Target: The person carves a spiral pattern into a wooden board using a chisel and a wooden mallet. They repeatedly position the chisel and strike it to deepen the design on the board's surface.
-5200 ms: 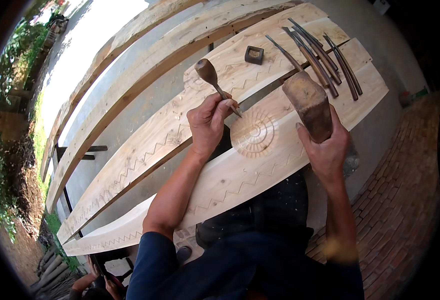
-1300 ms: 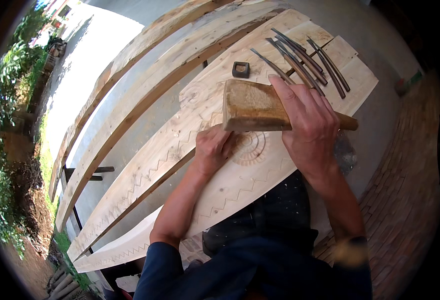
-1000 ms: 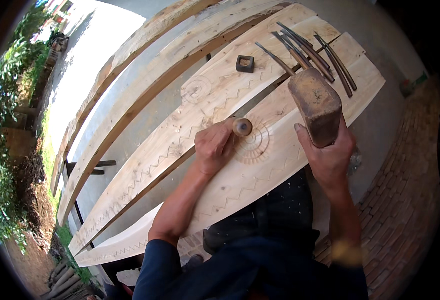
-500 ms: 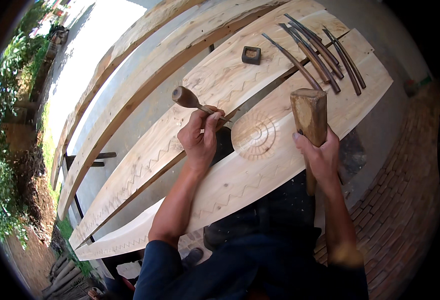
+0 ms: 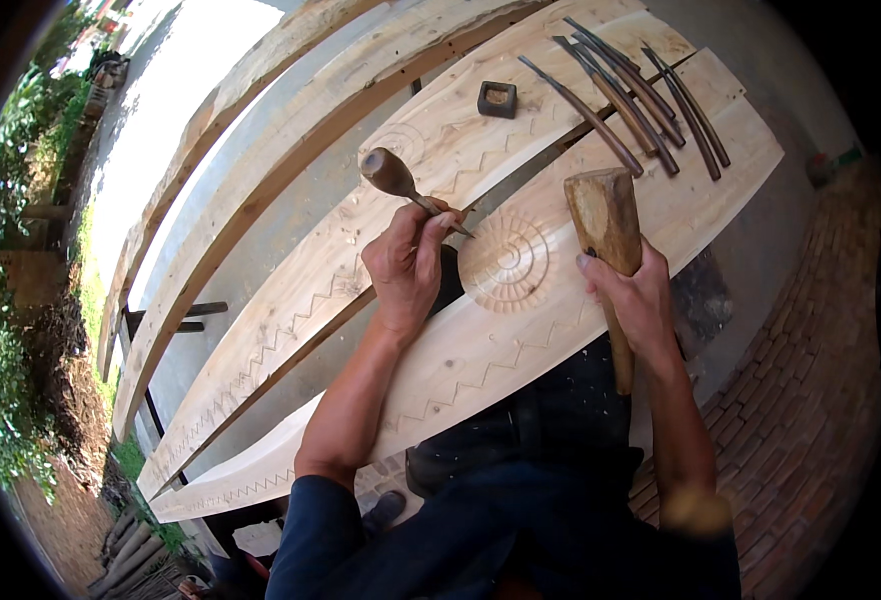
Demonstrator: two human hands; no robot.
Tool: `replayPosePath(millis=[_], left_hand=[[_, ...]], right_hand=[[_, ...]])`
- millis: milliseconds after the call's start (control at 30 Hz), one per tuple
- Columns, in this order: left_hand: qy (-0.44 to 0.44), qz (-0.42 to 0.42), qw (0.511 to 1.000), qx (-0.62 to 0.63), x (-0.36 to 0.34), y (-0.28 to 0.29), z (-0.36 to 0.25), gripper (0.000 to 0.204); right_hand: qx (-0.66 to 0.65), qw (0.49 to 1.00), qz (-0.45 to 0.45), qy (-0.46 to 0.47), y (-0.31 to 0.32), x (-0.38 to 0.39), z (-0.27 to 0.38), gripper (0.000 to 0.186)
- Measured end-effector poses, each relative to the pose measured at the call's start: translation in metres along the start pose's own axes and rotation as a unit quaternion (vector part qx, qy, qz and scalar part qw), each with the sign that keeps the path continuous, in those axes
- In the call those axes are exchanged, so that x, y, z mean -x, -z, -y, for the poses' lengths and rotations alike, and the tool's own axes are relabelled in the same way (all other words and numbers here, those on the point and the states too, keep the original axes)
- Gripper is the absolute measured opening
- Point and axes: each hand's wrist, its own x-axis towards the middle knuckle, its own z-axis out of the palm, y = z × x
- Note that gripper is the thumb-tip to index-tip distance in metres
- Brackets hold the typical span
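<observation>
Between the fingers of my left hand [image 5: 406,262] is a carving chisel [image 5: 391,172] with a bulbous wooden handle. Its metal tip points down and right, close to the upper left rim of a round ringed carving [image 5: 509,258]; whether it touches the wood I cannot tell. My right hand [image 5: 633,295] grips the handle of a wooden mallet [image 5: 604,215], its thick worn head upward, to the right of the carving. The carving lies on the nearer pale plank [image 5: 681,215], which also bears a zigzag line along its near edge.
A second carved plank [image 5: 291,320] lies behind, across a narrow gap. Several chisels [image 5: 621,95] with wooden handles rest across the planks at the far right. Nearby stands a small dark square box [image 5: 498,99]. Long curved beams [image 5: 261,190] extend on the left. Brick paving [image 5: 791,400] lies right.
The chisel has tilted more upright, and its tip has come to the carving's edge. My right hand has shifted slightly left with the mallet, whose head now leans left.
</observation>
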Motion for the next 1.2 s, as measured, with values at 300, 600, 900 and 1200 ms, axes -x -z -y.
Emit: replayPosePath(millis=[300, 600, 900, 1200], left_hand=[[0.027, 0.000, 0.999, 0.030, 0.002, 0.001, 0.004, 0.010], [0.024, 0.003, 0.999, 0.035, 0.001, 0.000, 0.004, 0.009], [-0.035, 0.017, 0.999, -0.011, -0.004, 0.001, 0.005, 0.007], [-0.145, 0.042, 0.979, -0.140, -0.009, 0.001, -0.007, 0.014]], right_hand=[[-0.005, 1.000, 0.000, 0.007, 0.000, -0.001, -0.003, 0.037], [0.002, 1.000, 0.004, 0.005, 0.000, -0.001, -0.002, 0.039], [-0.022, 1.000, 0.006, 0.005, -0.003, 0.000, 0.002, 0.037], [-0.023, 1.000, 0.008, 0.006, -0.002, 0.000, -0.001, 0.037]])
